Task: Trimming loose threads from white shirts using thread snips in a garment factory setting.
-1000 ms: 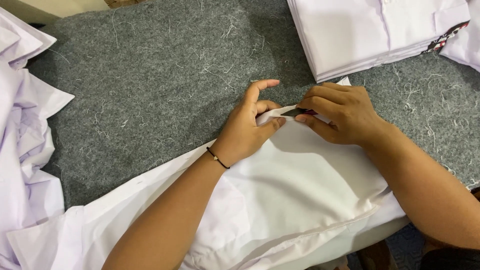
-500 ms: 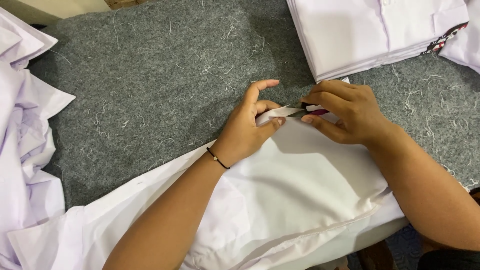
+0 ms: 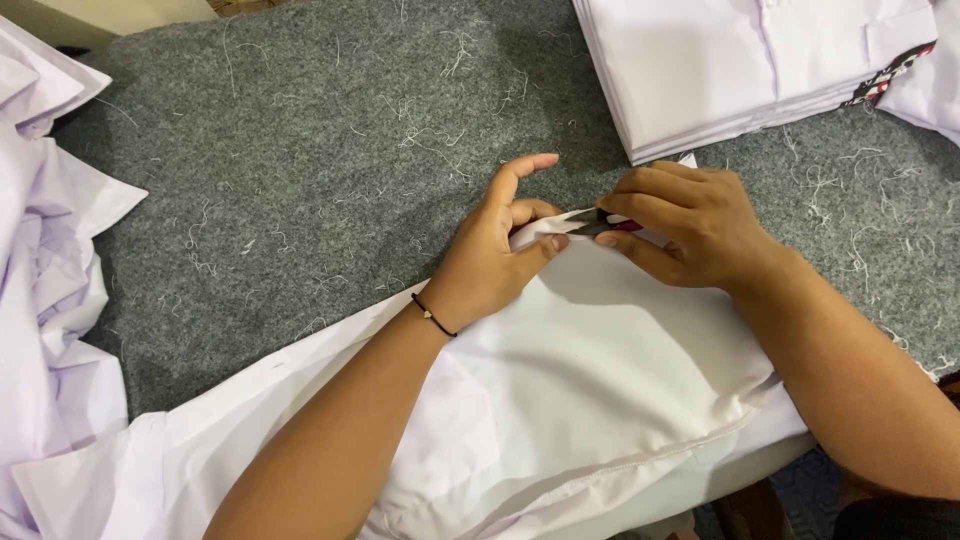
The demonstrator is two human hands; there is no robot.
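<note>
My left hand point(image 3: 500, 255) pinches the far edge of the white shirt point(image 3: 600, 390) between thumb and curled fingers, with the forefinger lifted and pointing away from me. My right hand point(image 3: 685, 225) is closed round a small dark thread snipper point(image 3: 600, 224), whose tip meets that same pinched edge just right of my left thumb. The two hands nearly touch, and the snipper lies roughly left to right along the fabric edge, with its point toward my left hand. The shirt spreads from the hands toward me and off to the near left, across the grey felt table point(image 3: 300, 180) littered with thread ends. A stack of folded white shirts point(image 3: 740, 70) sits at the far right, and loose white garments point(image 3: 50, 280) are heaped at the left.
</note>
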